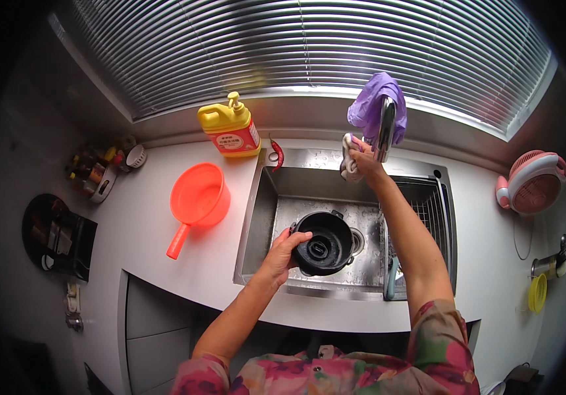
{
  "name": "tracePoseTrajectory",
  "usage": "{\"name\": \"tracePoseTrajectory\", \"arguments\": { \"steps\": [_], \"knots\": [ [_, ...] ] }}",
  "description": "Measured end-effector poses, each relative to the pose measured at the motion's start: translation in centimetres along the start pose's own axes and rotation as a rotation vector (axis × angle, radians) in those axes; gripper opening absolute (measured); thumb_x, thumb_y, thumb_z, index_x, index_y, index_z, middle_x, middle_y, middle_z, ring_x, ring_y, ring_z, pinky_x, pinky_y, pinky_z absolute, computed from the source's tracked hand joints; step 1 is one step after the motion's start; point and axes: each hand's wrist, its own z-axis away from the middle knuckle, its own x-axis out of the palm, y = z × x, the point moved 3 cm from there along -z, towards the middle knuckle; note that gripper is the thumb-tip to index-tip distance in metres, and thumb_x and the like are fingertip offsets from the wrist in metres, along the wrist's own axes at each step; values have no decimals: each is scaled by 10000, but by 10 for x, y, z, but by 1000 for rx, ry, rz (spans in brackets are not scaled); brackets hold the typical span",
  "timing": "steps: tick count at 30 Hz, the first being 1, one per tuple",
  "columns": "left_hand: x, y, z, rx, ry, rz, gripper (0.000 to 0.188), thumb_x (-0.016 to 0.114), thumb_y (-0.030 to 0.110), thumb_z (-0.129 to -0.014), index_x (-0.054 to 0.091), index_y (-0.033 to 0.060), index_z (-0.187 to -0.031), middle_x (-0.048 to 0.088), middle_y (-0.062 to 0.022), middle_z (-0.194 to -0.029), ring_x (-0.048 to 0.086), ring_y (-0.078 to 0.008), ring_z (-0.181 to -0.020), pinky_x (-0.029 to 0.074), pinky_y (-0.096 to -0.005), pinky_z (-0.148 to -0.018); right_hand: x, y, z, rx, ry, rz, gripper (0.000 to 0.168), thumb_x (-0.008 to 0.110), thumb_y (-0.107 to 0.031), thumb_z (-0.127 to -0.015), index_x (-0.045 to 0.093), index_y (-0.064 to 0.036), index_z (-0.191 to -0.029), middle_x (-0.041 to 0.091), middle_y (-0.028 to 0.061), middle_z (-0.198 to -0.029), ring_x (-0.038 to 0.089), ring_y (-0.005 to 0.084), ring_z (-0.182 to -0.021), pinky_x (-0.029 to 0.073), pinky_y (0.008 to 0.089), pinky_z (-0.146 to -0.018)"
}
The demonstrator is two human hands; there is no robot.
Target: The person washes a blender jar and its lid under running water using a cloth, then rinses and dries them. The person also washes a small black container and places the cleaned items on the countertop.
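My left hand point(283, 251) grips the left rim of a round black pot point(335, 232) with small side handles, its thumb over the edge. The pot is above the basin of the stainless steel sink point(307, 291), beside the drain, with a dark knobbed piece inside. Up at the chrome faucet point(387, 129), my right hand point(366, 160) holds a crumpled whitish cloth point(349, 160). A purple cloth or glove point(376, 106) drapes over the faucet, just above that hand.
Left of the sink are an orange-red plastic dipper point(199, 195) and a yellow pump jug point(232, 129). A red chili pepper point(277, 152) lies on the sink's back edge. A wire rack point(424, 205) occupies the sink's right side; a pink fan point(535, 182) stands farther right.
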Motion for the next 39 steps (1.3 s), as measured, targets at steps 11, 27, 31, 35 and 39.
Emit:
{"name": "tracePoseTrajectory", "arguments": {
  "steps": [11, 27, 31, 35, 39],
  "knots": [
    [33, 3, -56, -37, 62, -17, 312, 652, 296, -774, 541, 113, -1001, 612, -4, -876, 620, -111, -720, 523, -282, -600, 10, 4, 5, 214, -256, -453, 455, 432, -38, -836, 446, -91, -1288, 507, 38, -652, 513, 139, -535, 427, 281, -460],
    [20, -31, -129, 237, 220, -241, 356, 639, 209, -721, 555, 24, -1013, 614, -58, -833, 571, -147, -797, 450, -264, -724, 23, -45, 129, -487, -316, 879, 287, 601, 3, -624, 642, -92, -892, 633, 71, -887, 547, 286, -866, 468, 371, -783],
    [0, -42, -163, 355, 430, -388, 404, 595, 280, -676, 593, 24, -988, 647, -114, -901, 600, -240, -868, 444, -320, -804, 40, -30, 155, -163, -84, 757, 285, 570, -17, -682, 641, -85, -950, 636, 92, -927, 550, 278, -905, 461, 359, -785],
    [-2, -48, -180, 256, 511, -411, 402, 567, 312, -696, 591, 18, -969, 643, -137, -889, 602, -261, -865, 441, -340, -803, 67, -44, 171, -166, 71, 574, 353, 528, -9, -742, 604, -66, -1082, 612, 133, -1024, 543, 310, -979, 434, 388, -847],
    [-1, -41, -185, 233, 531, -504, 357, 579, 283, -694, 581, 6, -918, 614, -116, -828, 573, -227, -784, 434, -321, -722, 68, -43, 176, -401, 8, 632, 464, 536, 49, -723, 525, -45, -1177, 584, 137, -1083, 547, 360, -964, 424, 420, -876]
  ]
}}
